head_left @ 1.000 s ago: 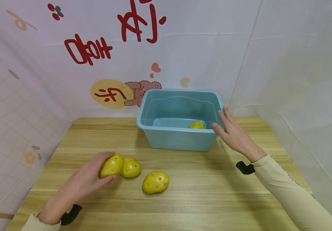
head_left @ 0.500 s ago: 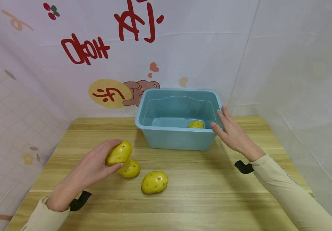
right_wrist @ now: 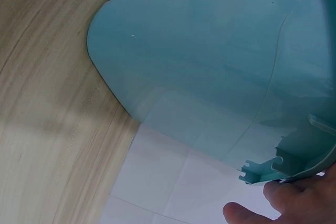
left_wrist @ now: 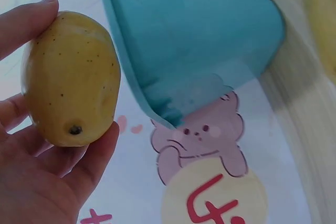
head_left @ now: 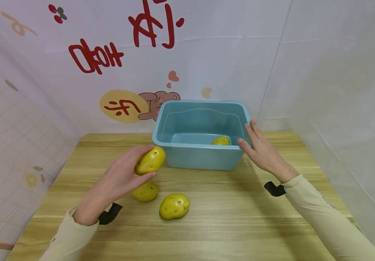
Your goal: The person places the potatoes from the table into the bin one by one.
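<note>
My left hand (head_left: 119, 175) grips a yellow potato (head_left: 150, 160) between thumb and fingers, held up near the front left corner of a blue plastic bin (head_left: 204, 157). In the left wrist view the same potato (left_wrist: 73, 80) shows a dark eye at its lower end. My right hand (head_left: 266, 152) rests on the bin's right rim with its fingers fairly straight; in the right wrist view its fingers (right_wrist: 286, 195) touch the rim's underside. One potato (head_left: 221, 140) lies inside the bin. Two others, a potato (head_left: 145, 191) partly behind my left hand and a potato (head_left: 174, 206), lie on the table.
The wooden table (head_left: 226, 224) carries the bin near its back edge. Behind it hangs a white backdrop (head_left: 226, 58) with red lettering and a printed bear (head_left: 161, 103). Pale sheets close off the left and right sides.
My left hand has lifted the potato off the table area beside another potato and carried it right and forward toward the bin. The right hand stays at the bin's rim.
</note>
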`<state>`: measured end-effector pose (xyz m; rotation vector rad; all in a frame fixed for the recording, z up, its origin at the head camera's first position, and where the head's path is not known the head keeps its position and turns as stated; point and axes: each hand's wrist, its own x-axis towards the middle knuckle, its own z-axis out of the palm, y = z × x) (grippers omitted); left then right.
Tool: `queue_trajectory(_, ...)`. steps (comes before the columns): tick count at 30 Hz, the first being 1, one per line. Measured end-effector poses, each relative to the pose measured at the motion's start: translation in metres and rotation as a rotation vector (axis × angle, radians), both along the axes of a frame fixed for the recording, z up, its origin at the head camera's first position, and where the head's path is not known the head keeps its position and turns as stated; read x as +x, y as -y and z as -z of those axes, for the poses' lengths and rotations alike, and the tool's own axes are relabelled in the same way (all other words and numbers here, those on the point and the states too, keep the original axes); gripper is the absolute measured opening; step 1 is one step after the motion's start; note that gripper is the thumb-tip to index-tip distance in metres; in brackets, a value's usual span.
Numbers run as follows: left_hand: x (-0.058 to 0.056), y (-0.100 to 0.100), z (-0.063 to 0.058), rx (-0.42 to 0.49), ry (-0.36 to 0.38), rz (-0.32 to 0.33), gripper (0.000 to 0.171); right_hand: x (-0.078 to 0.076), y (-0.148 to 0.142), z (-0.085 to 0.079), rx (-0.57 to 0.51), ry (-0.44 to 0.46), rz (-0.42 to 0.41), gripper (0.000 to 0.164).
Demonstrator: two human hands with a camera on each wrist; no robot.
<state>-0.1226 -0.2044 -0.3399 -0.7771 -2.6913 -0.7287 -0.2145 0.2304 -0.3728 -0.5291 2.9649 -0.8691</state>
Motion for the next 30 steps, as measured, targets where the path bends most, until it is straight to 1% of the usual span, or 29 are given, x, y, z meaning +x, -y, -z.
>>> queue_trajectory(9, -0.016, -0.025, -0.012, 0.051, -0.076, 0.061, 0.075, -0.001, -0.001, 0.002, 0.003, 0.005, -0.003, 0.083)
queue_trajectory(15, -0.032, -0.044, -0.023, 0.099, -0.118, 0.108, 0.074, -0.002, -0.001, 0.002, -0.008, 0.003, -0.003, 0.084)
queue_trajectory(18, -0.041, -0.052, -0.029, 0.111, -0.133, 0.121, 0.073, -0.002, -0.001, 0.002, -0.012, 0.003, -0.004, 0.084)
queue_trajectory(24, -0.057, -0.065, -0.035, 0.104, -0.121, 0.123, 0.073, -0.002, -0.001, 0.001, -0.001, 0.007, -0.007, 0.084)
queue_trajectory(30, -0.072, -0.073, -0.037, 0.081, -0.08, 0.104, 0.071, -0.002, -0.001, 0.001, -0.002, 0.013, -0.007, 0.084)
